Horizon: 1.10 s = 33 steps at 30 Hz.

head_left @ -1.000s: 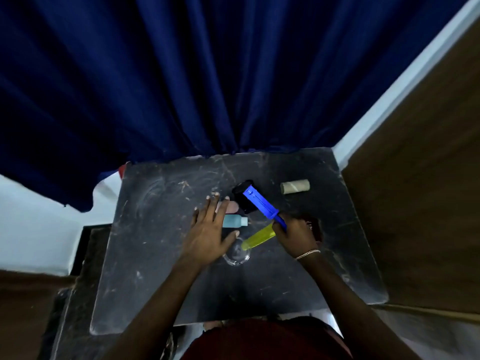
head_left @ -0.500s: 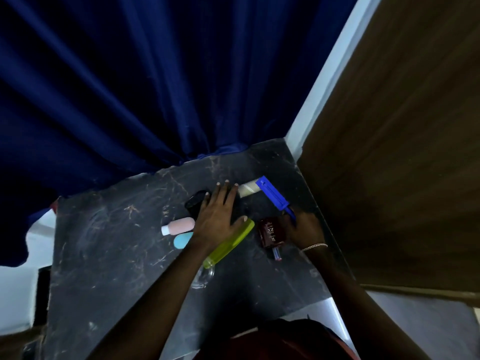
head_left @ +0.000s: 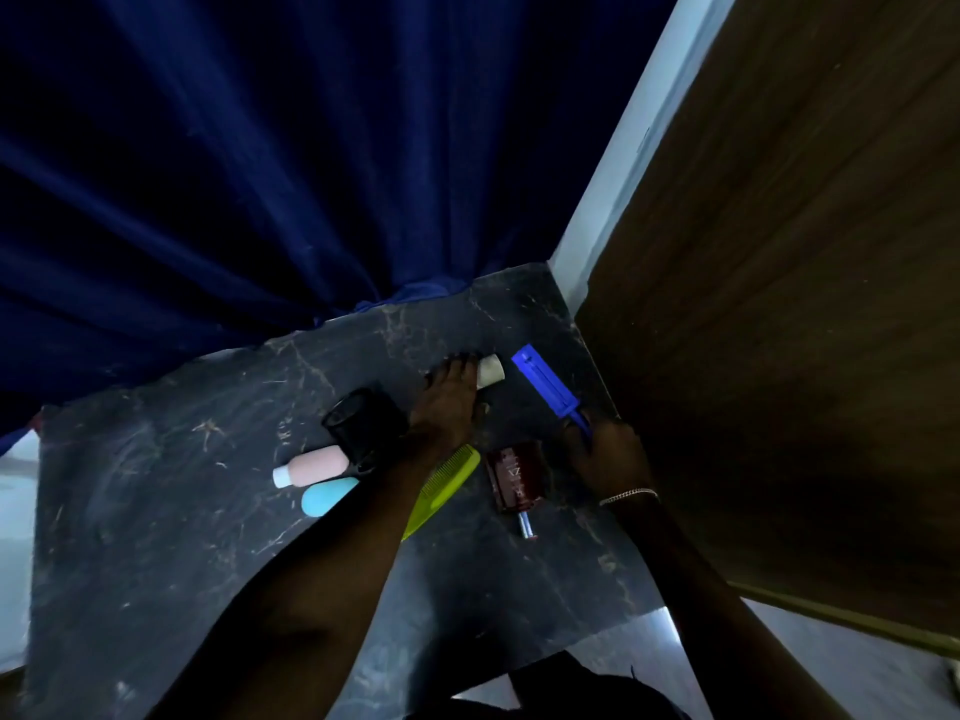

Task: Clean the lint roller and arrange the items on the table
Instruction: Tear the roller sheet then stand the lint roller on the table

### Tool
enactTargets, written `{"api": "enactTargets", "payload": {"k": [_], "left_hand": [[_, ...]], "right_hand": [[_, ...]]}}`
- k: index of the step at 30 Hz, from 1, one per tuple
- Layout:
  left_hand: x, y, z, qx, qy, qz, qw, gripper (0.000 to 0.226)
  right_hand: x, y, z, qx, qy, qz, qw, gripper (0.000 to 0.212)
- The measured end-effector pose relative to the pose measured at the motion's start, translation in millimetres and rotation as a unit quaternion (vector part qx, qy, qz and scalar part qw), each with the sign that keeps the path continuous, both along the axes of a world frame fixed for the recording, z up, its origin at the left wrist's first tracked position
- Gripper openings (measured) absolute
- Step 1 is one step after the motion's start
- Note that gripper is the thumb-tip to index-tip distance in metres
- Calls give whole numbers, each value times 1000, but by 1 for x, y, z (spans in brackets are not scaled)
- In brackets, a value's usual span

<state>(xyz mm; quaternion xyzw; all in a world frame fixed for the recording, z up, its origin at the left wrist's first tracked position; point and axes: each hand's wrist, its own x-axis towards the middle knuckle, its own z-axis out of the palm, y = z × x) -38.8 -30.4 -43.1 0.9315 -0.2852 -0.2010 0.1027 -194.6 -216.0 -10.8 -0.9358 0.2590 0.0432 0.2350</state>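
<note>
Overhead, dark marble table (head_left: pixel 171 517), blue curtain (head_left: pixel 260 163), left hand (head_left: pixel 447 407) on roll (head_left: pixel 491 371), right hand (head_left: pixel 608 454) gripping roller handle (head_left: pixel 545 389)

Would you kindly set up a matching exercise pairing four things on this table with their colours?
Things:
1. comb
2. lint roller handle
3. capped bottle
4. boxy bottle

Colours:
A. dark red
B. pink
C. blue
D. yellow-green

Pairs: 1-D, 2-C, 3-B, 4-A
</note>
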Motion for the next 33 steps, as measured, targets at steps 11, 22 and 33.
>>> {"api": "enactTargets", "payload": {"k": [11,22,33], "left_hand": [[4,-23,-8,0,14,50,999,65],[-36,52,58,-356,44,121,926,48],[-101,184,129,-439,163,154,870,53]], "right_hand": [[-5,-12,-3,-2,-8,7,1000,38],[-31,7,33,56,-92,22,994,13],[-51,78,95,173,-81,254,948,31]]}}
